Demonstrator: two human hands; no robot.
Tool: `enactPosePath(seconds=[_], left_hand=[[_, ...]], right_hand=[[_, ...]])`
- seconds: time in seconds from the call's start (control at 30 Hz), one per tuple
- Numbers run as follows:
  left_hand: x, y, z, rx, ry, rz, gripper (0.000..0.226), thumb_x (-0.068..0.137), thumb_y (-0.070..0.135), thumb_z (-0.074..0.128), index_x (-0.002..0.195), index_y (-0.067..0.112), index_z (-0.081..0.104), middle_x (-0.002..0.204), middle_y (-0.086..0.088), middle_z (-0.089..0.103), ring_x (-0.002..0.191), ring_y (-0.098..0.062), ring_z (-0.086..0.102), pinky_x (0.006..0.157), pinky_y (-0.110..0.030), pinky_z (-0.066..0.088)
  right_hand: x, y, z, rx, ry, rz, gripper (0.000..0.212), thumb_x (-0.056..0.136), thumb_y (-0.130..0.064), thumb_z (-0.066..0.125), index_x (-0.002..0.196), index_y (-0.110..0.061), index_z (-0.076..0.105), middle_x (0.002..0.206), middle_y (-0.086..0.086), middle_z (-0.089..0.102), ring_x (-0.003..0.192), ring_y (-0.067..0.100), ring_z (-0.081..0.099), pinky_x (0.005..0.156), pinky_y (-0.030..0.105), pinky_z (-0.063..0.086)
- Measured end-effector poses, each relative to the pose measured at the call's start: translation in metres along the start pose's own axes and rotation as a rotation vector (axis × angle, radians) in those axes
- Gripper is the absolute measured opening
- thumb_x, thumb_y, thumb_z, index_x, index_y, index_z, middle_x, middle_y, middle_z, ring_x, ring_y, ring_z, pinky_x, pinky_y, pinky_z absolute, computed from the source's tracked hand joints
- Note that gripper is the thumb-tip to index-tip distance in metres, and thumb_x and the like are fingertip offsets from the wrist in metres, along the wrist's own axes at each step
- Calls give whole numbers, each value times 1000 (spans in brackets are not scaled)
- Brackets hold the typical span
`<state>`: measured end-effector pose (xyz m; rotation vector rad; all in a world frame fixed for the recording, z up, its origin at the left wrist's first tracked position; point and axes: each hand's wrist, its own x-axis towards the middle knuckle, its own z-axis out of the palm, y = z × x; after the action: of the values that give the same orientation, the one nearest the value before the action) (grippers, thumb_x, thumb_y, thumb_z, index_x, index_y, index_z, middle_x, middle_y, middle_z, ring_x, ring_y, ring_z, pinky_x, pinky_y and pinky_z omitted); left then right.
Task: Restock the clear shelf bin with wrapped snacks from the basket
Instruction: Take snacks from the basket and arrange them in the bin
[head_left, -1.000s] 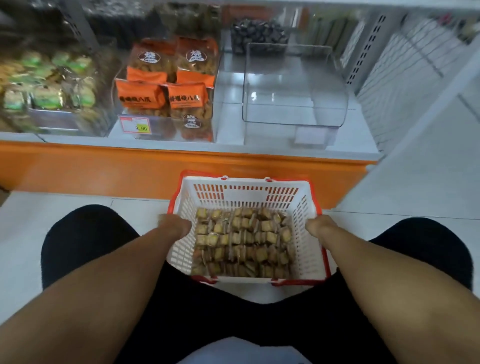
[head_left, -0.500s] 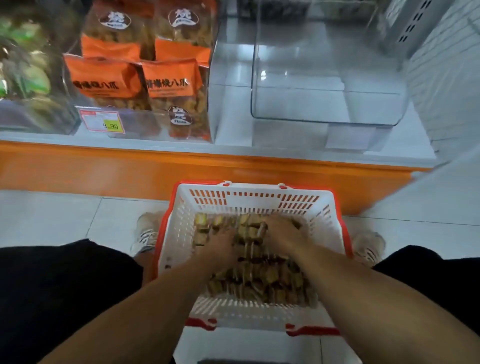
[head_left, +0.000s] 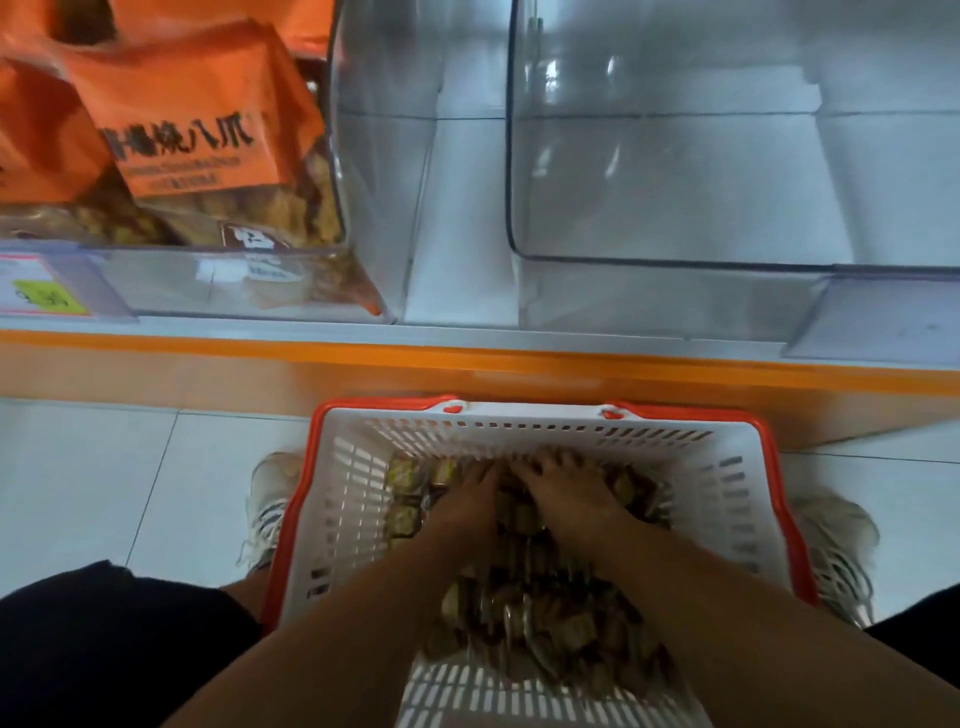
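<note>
Down among the basket's (head_left: 358, 499) wrapped snacks (head_left: 524, 613), both hands (head_left: 519, 499) dig, grasp unclear.

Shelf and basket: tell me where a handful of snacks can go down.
Bare room: inside the clear bin, which holds nothing, and the white shelf strip between it and the bin of orange bags. Crowded: the basket, where the left hand and right hand rest among the wrapped snacks.
</note>
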<state>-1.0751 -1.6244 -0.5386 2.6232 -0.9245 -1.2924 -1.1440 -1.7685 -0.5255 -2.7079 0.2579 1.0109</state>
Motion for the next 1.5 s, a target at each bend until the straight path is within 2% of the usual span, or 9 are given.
enactPosePath(seconds=[0.33, 0.53, 0.7, 0.83, 0.93, 1.07, 1.23, 1.4, 1.5], left_hand=[[-3, 4, 14, -202, 120, 98, 75, 87, 16, 73, 154, 19, 40, 165, -4, 24, 141, -30, 43, 110, -45, 42], [-23, 8, 21, -610, 276, -5, 43, 81, 17, 77, 122, 20, 66, 121, -5, 68, 112, -28, 64, 94, -41, 53], [-47, 13, -1, -979, 171, -93, 35, 78, 8, 67, 89, 38, 79, 85, 10, 78, 90, -23, 74, 68, -28, 62], [-75, 21, -36, -1319, -106, -103, 49, 65, 2, 52, 107, 9, 77, 99, -23, 74, 85, -38, 70, 70, -44, 58], [-99, 32, -70, -1460, -281, -74, 43, 78, 18, 61, 119, 7, 72, 101, -18, 72, 87, -34, 67, 75, -40, 56], [-135, 54, -110, -1510, -418, 62, 41, 92, 41, 67, 124, 18, 71, 111, -9, 75, 87, -25, 74, 68, -37, 59], [-181, 74, -153, -1352, -439, 226, 34, 87, 30, 77, 117, 17, 70, 101, -5, 75, 88, -19, 74, 79, -36, 61], [-215, 94, -187, -1216, -235, 290, 29, 89, 22, 77, 117, 16, 73, 108, -11, 76, 94, -23, 74, 72, -31, 59], [-231, 99, -207, -1266, -116, 328, 27, 87, 31, 78, 110, 17, 75, 101, -13, 74, 82, -23, 73, 67, -29, 58]], right_hand=[[-5, 16, 15, 256, 44, -115, 75, 78, -19, 76, 144, -34, 43, 156, -2, 36, 141, 28, 35, 113, 44, 37], [-21, 12, 6, 676, 71, -144, 37, 69, -40, 83, 95, -33, 58, 97, -15, 64, 88, 3, 60, 73, 30, 48], [-44, -1, -16, 818, 58, -100, 32, 75, -42, 78, 99, -30, 61, 95, -12, 70, 85, -2, 65, 75, 30, 55], [-73, -6, -57, 915, 20, -105, 43, 65, -44, 82, 102, -34, 65, 96, -14, 75, 91, 2, 70, 79, 26, 57], [-99, -7, -91, 958, 16, -100, 44, 70, -26, 88, 108, -28, 67, 100, -12, 76, 96, 6, 71, 89, 31, 59], [-141, -9, -141, 1032, -14, -105, 41, 76, -13, 88, 111, -15, 67, 106, 3, 74, 101, 19, 71, 85, 46, 61], [-195, -13, -188, 1110, -178, -196, 35, 84, 13, 72, 109, -8, 59, 102, 18, 64, 101, 33, 64, 96, 54, 55], [-230, -16, -229, 1118, -146, -321, 32, 84, 22, 64, 106, -1, 61, 91, 13, 66, 87, 24, 70, 80, 35, 63], [-242, -17, -251, 1195, 12, -325, 42, 82, 18, 69, 115, -6, 60, 99, 18, 71, 93, 33, 72, 83, 40, 62]])
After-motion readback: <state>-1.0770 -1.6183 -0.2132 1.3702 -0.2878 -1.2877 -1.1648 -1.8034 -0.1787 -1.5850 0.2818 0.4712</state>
